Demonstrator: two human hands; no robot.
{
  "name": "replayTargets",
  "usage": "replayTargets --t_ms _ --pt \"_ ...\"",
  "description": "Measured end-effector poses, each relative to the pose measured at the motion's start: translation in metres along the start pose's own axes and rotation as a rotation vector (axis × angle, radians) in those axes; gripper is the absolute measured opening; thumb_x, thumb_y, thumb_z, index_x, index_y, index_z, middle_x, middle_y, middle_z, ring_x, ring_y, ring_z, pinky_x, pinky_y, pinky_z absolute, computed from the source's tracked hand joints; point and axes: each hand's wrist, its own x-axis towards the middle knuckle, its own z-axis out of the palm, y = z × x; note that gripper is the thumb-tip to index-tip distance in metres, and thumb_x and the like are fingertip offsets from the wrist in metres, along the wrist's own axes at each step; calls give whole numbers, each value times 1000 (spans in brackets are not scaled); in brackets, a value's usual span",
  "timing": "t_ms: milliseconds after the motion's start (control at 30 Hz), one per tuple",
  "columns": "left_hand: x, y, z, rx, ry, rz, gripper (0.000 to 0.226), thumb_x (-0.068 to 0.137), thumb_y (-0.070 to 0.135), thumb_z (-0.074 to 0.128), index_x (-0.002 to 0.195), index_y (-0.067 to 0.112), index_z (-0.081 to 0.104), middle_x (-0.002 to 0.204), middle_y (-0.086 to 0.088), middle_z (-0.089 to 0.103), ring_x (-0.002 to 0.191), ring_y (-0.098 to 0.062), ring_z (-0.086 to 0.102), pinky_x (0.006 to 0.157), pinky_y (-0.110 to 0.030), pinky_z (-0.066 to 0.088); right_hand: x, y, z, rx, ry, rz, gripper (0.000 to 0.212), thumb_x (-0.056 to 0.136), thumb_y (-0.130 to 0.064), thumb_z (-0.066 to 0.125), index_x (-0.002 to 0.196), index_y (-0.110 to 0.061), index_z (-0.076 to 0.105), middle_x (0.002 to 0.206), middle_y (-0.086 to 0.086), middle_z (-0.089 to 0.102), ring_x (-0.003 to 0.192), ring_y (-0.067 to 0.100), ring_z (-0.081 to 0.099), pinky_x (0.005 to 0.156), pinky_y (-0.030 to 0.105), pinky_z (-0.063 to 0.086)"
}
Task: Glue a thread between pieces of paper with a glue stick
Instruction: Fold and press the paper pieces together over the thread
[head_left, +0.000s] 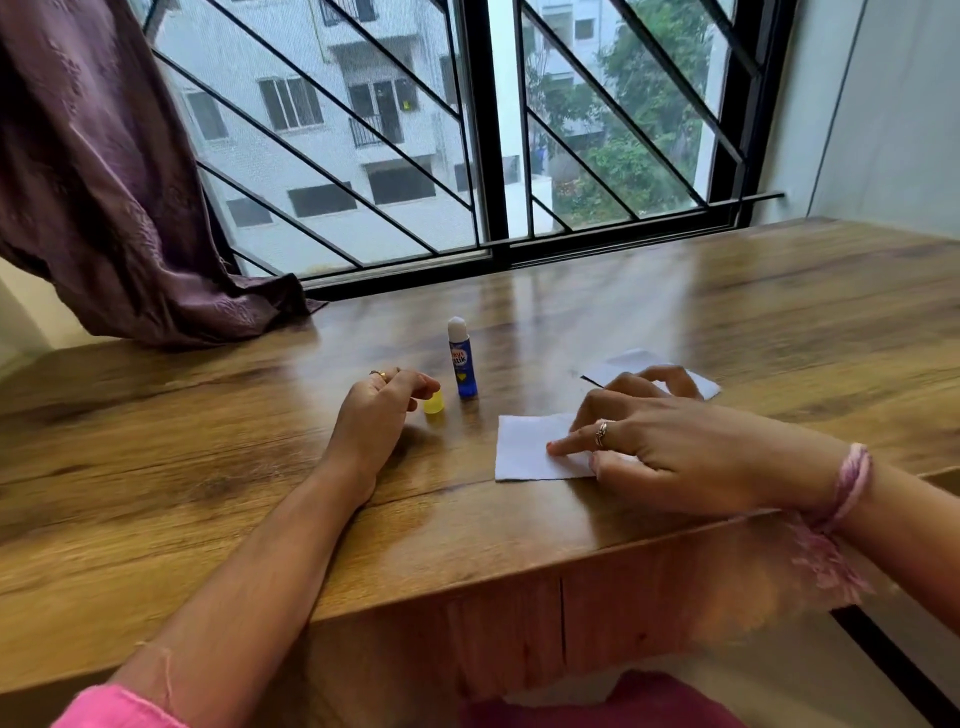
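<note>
A blue glue stick (464, 359) stands upright and uncapped on the wooden table (208, 467), its white glue exposed. Its yellow cap (434, 402) rests just left of it, and the fingertips of my left hand (376, 410) touch the cap from the left. A white piece of paper (530, 448) lies flat in front of the glue stick. My right hand (660, 441) rests on its right part, with the index finger pressing the sheet. A second white paper (639, 370) lies behind that hand, partly hidden by my fingers. I cannot make out the thread for certain.
A purple curtain (104, 182) drapes onto the table's far left corner. A barred window (467, 130) runs along the table's far edge. The table's front edge passes just under my forearms.
</note>
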Motion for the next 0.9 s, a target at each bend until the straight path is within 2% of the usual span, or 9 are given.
replayTargets --t_ms 167,367,467,533,667,733,833,867,900 --pt "-2 2 1 -1 -13 2 27 94 27 45 88 17 69 99 1 66 95 -16 55 68 -26 35 -16 -5 5 -145 49 114 73 80 -54 -4 136 -43 41 110 -17 41 116 0 29 103 33 1" --pt "-4 3 1 2 -29 8 27 95 26 44 86 19 68 100 0 66 96 -16 54 68 -25 36 -26 0 5 -115 22 173 74 76 -55 -6 139 -48 33 117 -19 38 119 0 28 104 33 0" --pt "-4 3 1 10 -33 13 27 95 26 44 85 19 68 100 -1 66 96 -16 54 69 -25 36 -24 8 2 54 49 177 59 82 -50 8 133 -54 38 115 -20 38 111 -5 25 98 29 5" --pt "-5 3 1 16 -39 18 27 95 26 44 84 19 68 100 -1 66 96 -16 54 69 -25 37 -21 21 -3 241 142 217 49 82 -42 21 125 -54 43 112 -17 44 109 0 35 93 29 13" --pt "-5 2 2 43 -46 45 27 95 25 44 82 21 68 98 0 65 91 -14 55 68 -25 37 -8 71 -6 498 400 400 29 92 -23 47 117 -22 63 108 7 61 89 18 58 79 31 41" --pt "-5 2 3 51 -40 78 27 95 23 45 81 21 67 94 1 65 84 -9 55 66 -24 37 -3 93 -2 537 336 533 27 90 -13 56 116 -10 62 107 11 62 77 15 57 68 26 42" --pt "-4 -1 4 70 -29 127 27 94 23 46 79 22 68 86 3 65 70 -5 52 63 -23 38 6 108 4 556 171 665 48 86 -33 65 121 0 58 114 15 63 96 25 60 84 33 47" --pt "-4 -1 4 79 -35 133 26 95 23 47 80 22 68 85 2 64 67 -6 51 61 -24 38 8 109 4 521 159 679 56 83 -43 66 115 3 61 112 18 65 98 31 61 87 39 48" --pt "-3 -2 4 93 -43 141 25 95 24 47 81 22 68 83 1 64 65 -7 50 59 -25 38 11 109 1 483 150 677 64 78 -54 65 100 6 65 98 22 68 90 36 62 80 43 48"
